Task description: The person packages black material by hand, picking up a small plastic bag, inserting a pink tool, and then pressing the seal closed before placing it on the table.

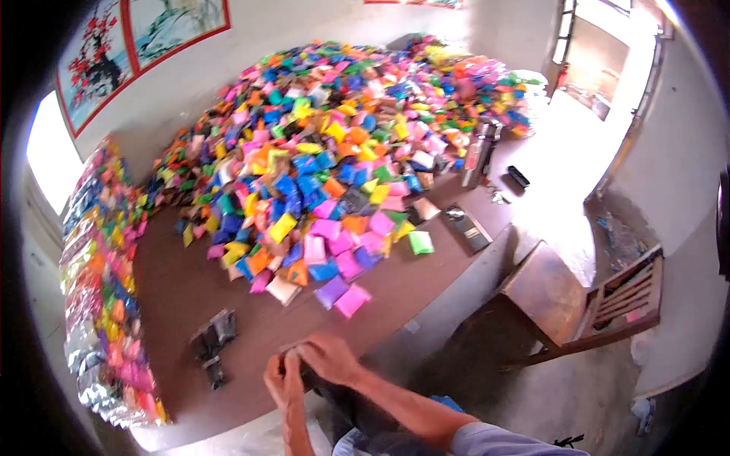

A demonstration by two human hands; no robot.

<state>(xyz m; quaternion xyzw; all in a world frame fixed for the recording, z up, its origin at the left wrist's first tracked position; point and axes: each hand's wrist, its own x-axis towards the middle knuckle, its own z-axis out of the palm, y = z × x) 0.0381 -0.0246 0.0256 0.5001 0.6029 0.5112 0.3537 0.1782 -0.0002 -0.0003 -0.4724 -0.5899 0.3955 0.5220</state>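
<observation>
Close together at the table's front edge are my two hands. My left hand (285, 378) has its fingers closed in a pinch, and my right hand (328, 359) bends its fingers against it. Whatever lies between the fingertips is too small and blurred to name. Some black packets (215, 346) lie on the brown table (171, 304) to the left of my hands. Beyond my hands, a pink packet (352, 302) and a purple packet (331, 291) sit at the front of a large heap of colorful packets (327, 167).
Clear bags of colorful packets (106, 304) line the table's left side. A dark box (467, 228), a black object (518, 177) and an upright metal object (479, 156) stand or lie at the right. A wooden chair (547, 292) is on the floor at the right.
</observation>
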